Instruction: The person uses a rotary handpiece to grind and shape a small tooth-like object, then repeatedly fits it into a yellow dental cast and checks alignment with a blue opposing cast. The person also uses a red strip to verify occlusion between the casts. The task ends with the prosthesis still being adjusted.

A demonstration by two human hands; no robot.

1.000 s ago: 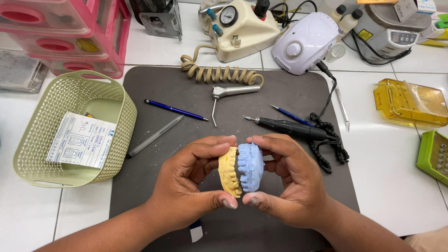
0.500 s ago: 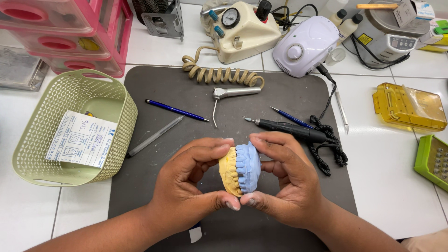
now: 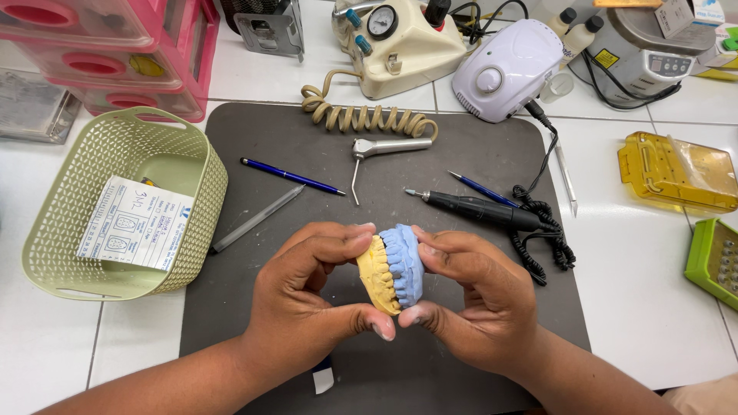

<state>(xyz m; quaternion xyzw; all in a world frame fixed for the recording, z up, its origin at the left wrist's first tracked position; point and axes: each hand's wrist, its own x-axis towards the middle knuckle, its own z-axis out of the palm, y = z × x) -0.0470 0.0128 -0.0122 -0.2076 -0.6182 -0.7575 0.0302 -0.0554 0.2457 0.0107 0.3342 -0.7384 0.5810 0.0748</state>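
Over the dark grey mat, both hands hold a pair of dental casts pressed together, teeth meeting. My left hand grips the yellow cast between thumb and fingers. My right hand grips the blue cast the same way. The casts stand on edge, yellow on the left, blue on the right, held a little above the mat.
A pale green basket with a printed paper slip sits at the left. On the mat lie a blue pen, a grey tool, an air nozzle on a coiled hose and a black handpiece. Machines stand behind; yellow and green boxes lie right.
Both hands with the joined casts have stayed almost in place; the grip has shifted only slightly. Nothing else on the table has moved.
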